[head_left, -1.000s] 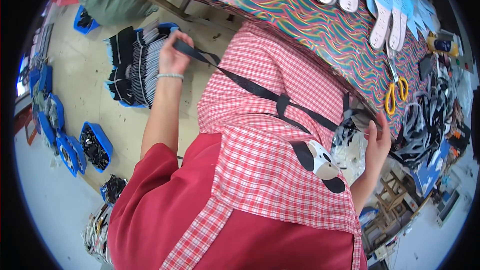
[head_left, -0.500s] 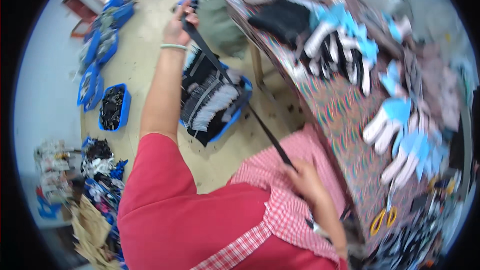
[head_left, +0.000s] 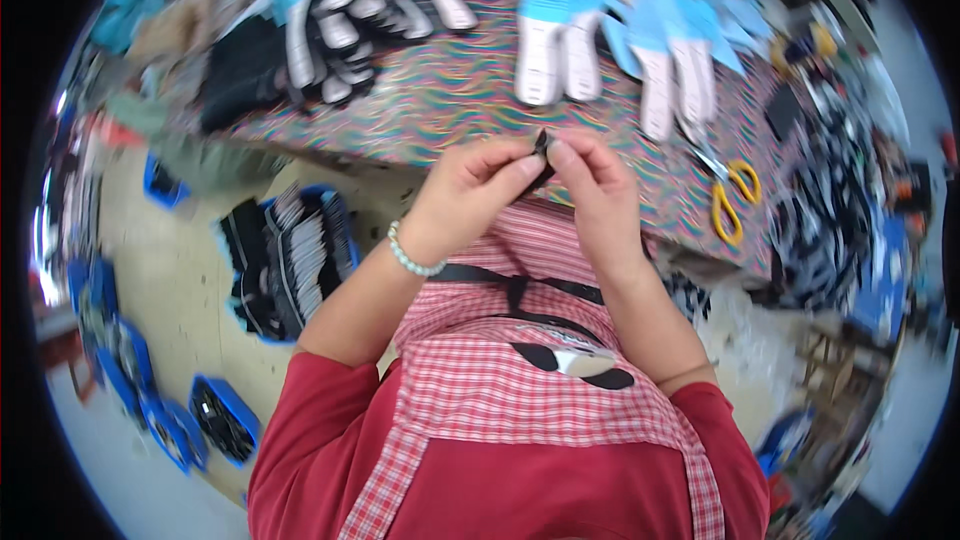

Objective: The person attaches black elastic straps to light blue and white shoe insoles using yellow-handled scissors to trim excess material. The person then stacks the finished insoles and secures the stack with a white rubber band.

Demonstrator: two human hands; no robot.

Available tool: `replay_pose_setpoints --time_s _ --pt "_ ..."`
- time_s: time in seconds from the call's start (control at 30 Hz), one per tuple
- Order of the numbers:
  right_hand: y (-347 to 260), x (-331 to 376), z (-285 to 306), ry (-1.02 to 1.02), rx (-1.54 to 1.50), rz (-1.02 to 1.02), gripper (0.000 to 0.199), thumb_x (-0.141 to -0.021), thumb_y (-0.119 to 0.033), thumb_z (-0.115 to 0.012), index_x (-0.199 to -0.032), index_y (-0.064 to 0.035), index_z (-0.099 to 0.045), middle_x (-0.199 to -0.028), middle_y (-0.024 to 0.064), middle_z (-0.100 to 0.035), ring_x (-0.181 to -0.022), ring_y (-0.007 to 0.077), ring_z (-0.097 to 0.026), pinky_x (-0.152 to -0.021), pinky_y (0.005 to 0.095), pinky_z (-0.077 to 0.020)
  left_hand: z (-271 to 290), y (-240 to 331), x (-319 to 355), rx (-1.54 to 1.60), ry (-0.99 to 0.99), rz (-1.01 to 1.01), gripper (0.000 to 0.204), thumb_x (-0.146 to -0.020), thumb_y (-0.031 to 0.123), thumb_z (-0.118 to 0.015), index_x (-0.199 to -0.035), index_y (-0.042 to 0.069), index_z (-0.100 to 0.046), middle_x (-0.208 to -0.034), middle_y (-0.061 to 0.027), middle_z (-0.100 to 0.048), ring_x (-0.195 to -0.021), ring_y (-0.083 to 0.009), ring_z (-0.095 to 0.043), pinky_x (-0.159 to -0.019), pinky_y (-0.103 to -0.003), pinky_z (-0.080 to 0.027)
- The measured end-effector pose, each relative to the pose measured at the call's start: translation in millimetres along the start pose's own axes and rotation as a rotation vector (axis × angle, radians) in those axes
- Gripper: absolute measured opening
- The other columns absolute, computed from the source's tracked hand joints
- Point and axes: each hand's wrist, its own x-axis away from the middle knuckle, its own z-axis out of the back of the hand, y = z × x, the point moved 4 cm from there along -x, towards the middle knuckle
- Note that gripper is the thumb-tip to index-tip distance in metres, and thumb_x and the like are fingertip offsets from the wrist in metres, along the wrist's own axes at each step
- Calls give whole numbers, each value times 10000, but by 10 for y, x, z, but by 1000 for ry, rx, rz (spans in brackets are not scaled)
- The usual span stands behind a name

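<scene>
Just above my lap, at the table's near edge, my two hands meet over a narrow black strap (head_left: 541, 172). My left hand (head_left: 472, 190), with a pale bead bracelet at the wrist, pinches it between thumb and fingers. My right hand (head_left: 598, 190) grips the same short piece from the other side, fingertips almost touching the left ones. Some of the strap is hidden behind the fingers, and a dark strip (head_left: 515, 290) lies across my checked apron (head_left: 520, 380).
The patterned table (head_left: 420, 110) carries blue-topped white glove-like pieces (head_left: 560, 50), a dark folded cloth (head_left: 245, 75) and yellow-handled scissors (head_left: 728, 202). A heap of dark strips (head_left: 825, 210) is at right. Left on the floor stand a basket of stacked dark pieces (head_left: 300, 255) and several blue bins (head_left: 222, 415).
The view has turned toward the table. Before, my hands were far apart with a long black strap stretched between them past the basket; now they are together in front of me.
</scene>
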Motion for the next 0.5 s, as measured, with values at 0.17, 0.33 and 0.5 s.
replay_pose_setpoints --time_s 0.17,0.33,0.5 --pt "-328 101 1415 350 903 328 385 -883 -95 -611 -1255 -30 -535 -1220 140 -582 -1128 236 -555 -955 329 -425 -538 -241 -233 186 -332 237 217 -957 123 -520 -1129 -2 -562 -956 -76 -662 -879 -128 -630 -797 -252 -505" --pt "-187 501 2661 231 1302 31 489 -825 -144 -677 -1277 -46 -517 -1210 164 -563 -1124 306 -547 -957 363 -434 -669 -193 -394 182 -350 320 226 -971 146 -487 -1148 6 -508 -978 -130 -670 -686 -140 -644 -681 -275 -537" --pt "-241 615 2599 88 1200 -250 599 -767 -127 -733 -1312 -56 -494 -1122 154 -585 -1082 324 -554 -925 394 -444 -676 -418 -549 123 -298 399 189 -945 144 -550 -1082 15 -567 -964 -109 -687 -641 -117 -625 -627 -243 -519"
